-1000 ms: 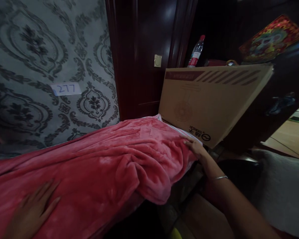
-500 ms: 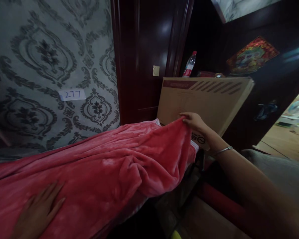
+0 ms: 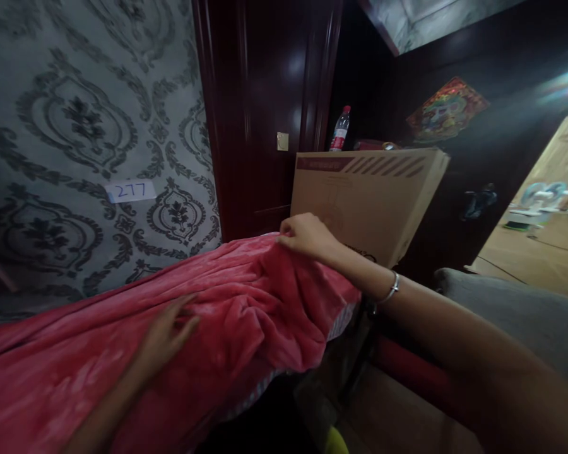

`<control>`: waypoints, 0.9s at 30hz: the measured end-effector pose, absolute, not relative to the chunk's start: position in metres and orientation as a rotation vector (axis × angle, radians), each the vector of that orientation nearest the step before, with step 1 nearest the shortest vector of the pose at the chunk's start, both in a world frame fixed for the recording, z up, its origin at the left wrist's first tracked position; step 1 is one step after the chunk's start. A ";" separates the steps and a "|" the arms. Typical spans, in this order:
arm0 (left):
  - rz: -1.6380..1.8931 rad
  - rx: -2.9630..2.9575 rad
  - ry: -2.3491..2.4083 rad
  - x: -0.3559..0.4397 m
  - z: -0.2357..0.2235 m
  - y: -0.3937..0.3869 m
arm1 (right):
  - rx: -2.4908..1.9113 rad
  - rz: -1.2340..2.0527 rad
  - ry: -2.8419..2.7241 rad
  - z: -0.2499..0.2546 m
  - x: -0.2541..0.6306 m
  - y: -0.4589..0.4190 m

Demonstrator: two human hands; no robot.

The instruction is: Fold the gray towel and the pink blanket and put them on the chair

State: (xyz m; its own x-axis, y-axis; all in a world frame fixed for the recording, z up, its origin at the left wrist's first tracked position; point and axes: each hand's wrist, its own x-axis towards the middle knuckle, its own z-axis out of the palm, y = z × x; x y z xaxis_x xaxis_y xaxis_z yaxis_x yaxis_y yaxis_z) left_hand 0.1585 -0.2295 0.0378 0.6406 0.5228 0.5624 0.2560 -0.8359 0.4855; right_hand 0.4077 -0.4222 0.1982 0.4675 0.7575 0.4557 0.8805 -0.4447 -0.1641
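Observation:
A red plush blanket point(image 3: 218, 328) stretches from the left edge to the middle of the view, rumpled into folds near its right end. At the blanket's far side, my right hand point(image 3: 310, 236) is closed in a pinch on the cloth, fingers bent; a silver bangle circles that wrist. Lower and to the left, my left hand point(image 3: 168, 331) is open over the blanket, thumb apart from the fingers. Whether its fingertips press on the cloth is hard to tell. Below the blanket's right edge, a striped cloth point(image 3: 343, 321) shows.
Behind my right hand stands a large cardboard box point(image 3: 360, 195). A plastic bottle point(image 3: 339, 129) with a red cap stands behind its top edge. Patterned wallpaper point(image 3: 80, 126) is at the left, a dark wooden door point(image 3: 265, 75) beside it. A grey cushion point(image 3: 511, 321) lies at the right.
My right hand has moved left with the blanket's corner, folding it over and baring the striped cloth. My left hand has slid right and farther out over the blanket.

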 end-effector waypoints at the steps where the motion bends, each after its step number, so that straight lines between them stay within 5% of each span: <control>1: 0.959 2.411 0.481 0.177 0.049 -0.244 | -2.319 -0.415 -1.426 0.196 0.394 -0.420; 7: 0.850 2.108 0.063 0.254 0.070 -0.305 | -2.099 -0.116 -1.597 0.159 0.347 -0.423; 13: 0.946 2.129 0.227 0.230 0.035 -0.285 | -1.573 -0.145 -1.574 0.045 0.328 -0.441; 20: 0.962 1.912 0.546 0.160 -0.011 -0.247 | -1.794 -0.384 -1.288 -0.125 0.369 -0.483; 27: 0.903 1.748 0.652 0.155 -0.047 -0.246 | -1.898 -0.401 -1.094 -0.196 0.369 -0.523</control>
